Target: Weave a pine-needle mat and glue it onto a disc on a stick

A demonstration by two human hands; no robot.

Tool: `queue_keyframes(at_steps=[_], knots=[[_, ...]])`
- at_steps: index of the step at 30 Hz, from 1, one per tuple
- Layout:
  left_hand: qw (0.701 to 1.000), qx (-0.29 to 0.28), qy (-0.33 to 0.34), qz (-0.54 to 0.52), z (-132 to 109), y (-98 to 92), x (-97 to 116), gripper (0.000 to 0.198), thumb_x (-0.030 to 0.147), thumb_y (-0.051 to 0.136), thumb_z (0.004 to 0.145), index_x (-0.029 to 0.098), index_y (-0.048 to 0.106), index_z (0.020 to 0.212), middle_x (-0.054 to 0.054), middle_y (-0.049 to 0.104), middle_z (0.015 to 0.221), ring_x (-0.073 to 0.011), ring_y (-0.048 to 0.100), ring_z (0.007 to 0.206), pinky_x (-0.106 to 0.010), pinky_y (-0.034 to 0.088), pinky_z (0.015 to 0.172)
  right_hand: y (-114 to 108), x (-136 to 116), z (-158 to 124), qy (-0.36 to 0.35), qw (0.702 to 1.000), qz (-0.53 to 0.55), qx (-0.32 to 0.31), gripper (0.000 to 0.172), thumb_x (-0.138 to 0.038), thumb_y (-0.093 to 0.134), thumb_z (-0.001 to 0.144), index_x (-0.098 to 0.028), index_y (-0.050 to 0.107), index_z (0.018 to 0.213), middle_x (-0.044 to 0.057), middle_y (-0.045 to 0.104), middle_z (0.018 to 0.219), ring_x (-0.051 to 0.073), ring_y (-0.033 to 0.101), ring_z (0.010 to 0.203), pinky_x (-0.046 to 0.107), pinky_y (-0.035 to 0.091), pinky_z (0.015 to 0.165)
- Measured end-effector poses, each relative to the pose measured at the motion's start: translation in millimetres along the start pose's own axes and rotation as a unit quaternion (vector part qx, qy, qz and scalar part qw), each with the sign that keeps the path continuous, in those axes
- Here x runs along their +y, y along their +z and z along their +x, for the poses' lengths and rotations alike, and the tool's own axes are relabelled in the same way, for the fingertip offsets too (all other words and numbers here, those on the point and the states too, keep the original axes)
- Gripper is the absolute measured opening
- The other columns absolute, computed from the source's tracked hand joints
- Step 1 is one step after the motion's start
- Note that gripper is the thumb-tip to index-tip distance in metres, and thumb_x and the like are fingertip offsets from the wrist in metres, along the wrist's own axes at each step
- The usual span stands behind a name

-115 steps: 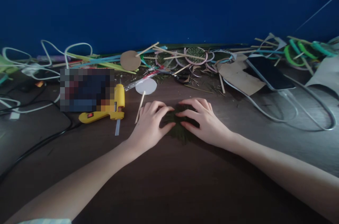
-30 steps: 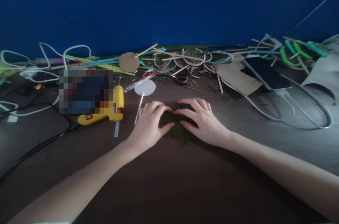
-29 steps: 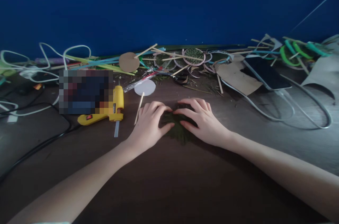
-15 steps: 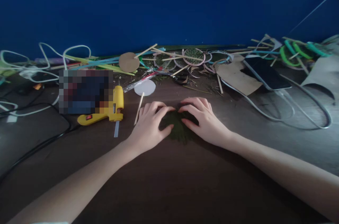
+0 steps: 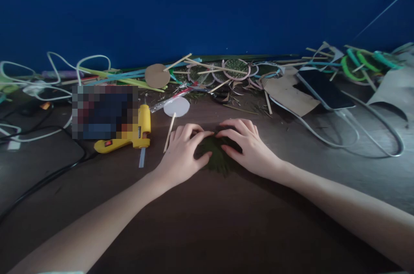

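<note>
A dark green, feathery plant piece (image 5: 218,159) lies flat on the table between my two hands. From the left, my left hand (image 5: 186,153) curves around it, thumb and index finger parted, their tips at its edge. Opposite, my right hand (image 5: 247,146) rests with bent fingers, its index fingertip almost meeting the left one. Both hands look open, though the far fingertips are partly hidden. Just beyond the left hand are a thin wooden stick (image 5: 170,132) and a white disc (image 5: 177,106). A yellow glue gun (image 5: 144,127) with a clear glue stick (image 5: 141,157) lies farther left.
A blurred-out dark object (image 5: 105,112) sits behind the glue gun. Along the blue wall lie a brown cardboard disc (image 5: 157,76), pink rings (image 5: 237,70), cut cardboard (image 5: 289,92) and plant scraps. A phone (image 5: 326,88) with a cable is at right; black cords (image 5: 48,174) run at left.
</note>
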State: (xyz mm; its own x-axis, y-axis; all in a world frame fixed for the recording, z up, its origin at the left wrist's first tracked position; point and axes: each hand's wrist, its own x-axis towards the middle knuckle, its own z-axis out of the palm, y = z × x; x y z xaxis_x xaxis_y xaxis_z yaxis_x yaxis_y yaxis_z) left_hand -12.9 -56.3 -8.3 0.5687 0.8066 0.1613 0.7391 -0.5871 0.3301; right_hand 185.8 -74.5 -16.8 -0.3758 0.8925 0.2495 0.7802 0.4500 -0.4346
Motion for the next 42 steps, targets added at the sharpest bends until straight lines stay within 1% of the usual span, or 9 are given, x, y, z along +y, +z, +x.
queue_keyframes(at_steps=[5, 9, 13, 18, 23, 29, 33, 37, 42], knots=[[1.000, 0.000, 0.003, 0.000, -0.1, -0.2, -0.6, 0.036, 0.030, 0.055, 0.080, 0.023, 0.056, 0.115, -0.007, 0.051, 0.107, -0.0253, 0.047, 0.101, -0.044, 0.039, 0.088, 0.3, 2.2, -0.8, 0.007, 0.999, 0.031, 0.024, 0.021, -0.021, 0.053, 0.083, -0.022, 0.055, 0.104, 0.008, 0.053, 0.118, 0.026, 0.043, 0.112, 0.045, 0.039, 0.092], [1.000, -0.001, 0.001, -0.009, -0.5, -1.4, -0.2, 0.035, 0.028, 0.055, 0.079, 0.023, 0.056, 0.114, -0.006, 0.050, 0.107, -0.0245, 0.047, 0.101, -0.044, 0.038, 0.090, 0.7, 3.5, -1.1, 0.020, 0.997, 0.053, 0.053, 0.016, -0.017, 0.052, 0.082, -0.021, 0.055, 0.097, 0.009, 0.054, 0.113, 0.024, 0.044, 0.108, 0.044, 0.039, 0.092], [1.000, -0.006, -0.004, -0.012, -1.9, -2.4, 0.7, 0.036, 0.027, 0.055, 0.078, 0.023, 0.056, 0.114, -0.007, 0.049, 0.108, -0.0244, 0.046, 0.101, -0.044, 0.038, 0.090, 1.8, 4.1, -1.0, 0.011, 0.998, 0.043, 0.048, 0.014, -0.016, 0.053, 0.081, -0.021, 0.056, 0.094, 0.009, 0.054, 0.113, 0.025, 0.044, 0.108, 0.045, 0.040, 0.090], [1.000, -0.008, 0.006, 0.008, -2.7, -2.1, 0.9, 0.040, 0.027, 0.051, 0.080, 0.027, 0.054, 0.121, -0.007, 0.046, 0.112, -0.0259, 0.044, 0.104, -0.045, 0.037, 0.089, 2.2, 3.9, -1.0, 0.000, 0.999, 0.028, 0.038, 0.018, -0.017, 0.053, 0.082, -0.023, 0.058, 0.098, 0.009, 0.054, 0.114, 0.027, 0.045, 0.110, 0.046, 0.041, 0.089], [1.000, -0.011, 0.004, 0.015, -1.4, -1.3, 2.3, 0.041, 0.029, 0.051, 0.080, 0.028, 0.055, 0.121, -0.007, 0.046, 0.112, -0.0264, 0.044, 0.103, -0.046, 0.037, 0.089, 2.0, 3.1, -1.2, 0.003, 0.999, 0.017, 0.033, 0.018, -0.017, 0.052, 0.082, -0.022, 0.059, 0.097, 0.009, 0.053, 0.116, 0.026, 0.044, 0.111, 0.046, 0.040, 0.090], [1.000, -0.015, 0.005, 0.015, -0.7, -2.3, 3.1, 0.040, 0.030, 0.050, 0.081, 0.028, 0.054, 0.121, -0.007, 0.046, 0.112, -0.0268, 0.044, 0.104, -0.046, 0.037, 0.089, 1.6, 3.1, -1.3, 0.007, 0.999, 0.019, 0.030, 0.017, -0.017, 0.052, 0.082, -0.021, 0.058, 0.098, 0.009, 0.052, 0.118, 0.026, 0.043, 0.113, 0.045, 0.040, 0.091], [1.000, -0.016, 0.007, 0.009, -1.6, -3.0, 3.3, 0.040, 0.028, 0.050, 0.080, 0.027, 0.055, 0.120, -0.008, 0.046, 0.113, -0.0273, 0.043, 0.105, -0.047, 0.037, 0.090, 1.0, 3.0, -1.4, 0.024, 0.998, 0.036, 0.047, 0.021, -0.018, 0.055, 0.080, -0.020, 0.053, 0.101, 0.011, 0.052, 0.117, 0.026, 0.043, 0.110, 0.045, 0.040, 0.091], [1.000, -0.015, 0.011, -0.003, -2.2, -3.1, 3.1, 0.043, 0.026, 0.051, 0.079, 0.026, 0.052, 0.122, -0.008, 0.044, 0.117, -0.0279, 0.041, 0.109, -0.047, 0.037, 0.092, 1.2, 2.7, -1.6, 0.026, 0.998, 0.042, 0.050, 0.018, -0.020, 0.055, 0.081, -0.023, 0.053, 0.098, 0.010, 0.052, 0.116, 0.027, 0.043, 0.110, 0.047, 0.040, 0.090], [0.999, -0.021, 0.027, 0.004, -2.0, -1.4, 2.5, 0.048, 0.025, 0.050, 0.079, 0.028, 0.048, 0.127, -0.009, 0.041, 0.124, -0.0307, 0.037, 0.115, -0.050, 0.034, 0.095, 1.4, 2.3, -1.5, 0.024, 0.999, 0.026, 0.042, 0.017, -0.021, 0.055, 0.081, -0.022, 0.055, 0.098, 0.010, 0.053, 0.116, 0.027, 0.043, 0.111, 0.047, 0.041, 0.089]])
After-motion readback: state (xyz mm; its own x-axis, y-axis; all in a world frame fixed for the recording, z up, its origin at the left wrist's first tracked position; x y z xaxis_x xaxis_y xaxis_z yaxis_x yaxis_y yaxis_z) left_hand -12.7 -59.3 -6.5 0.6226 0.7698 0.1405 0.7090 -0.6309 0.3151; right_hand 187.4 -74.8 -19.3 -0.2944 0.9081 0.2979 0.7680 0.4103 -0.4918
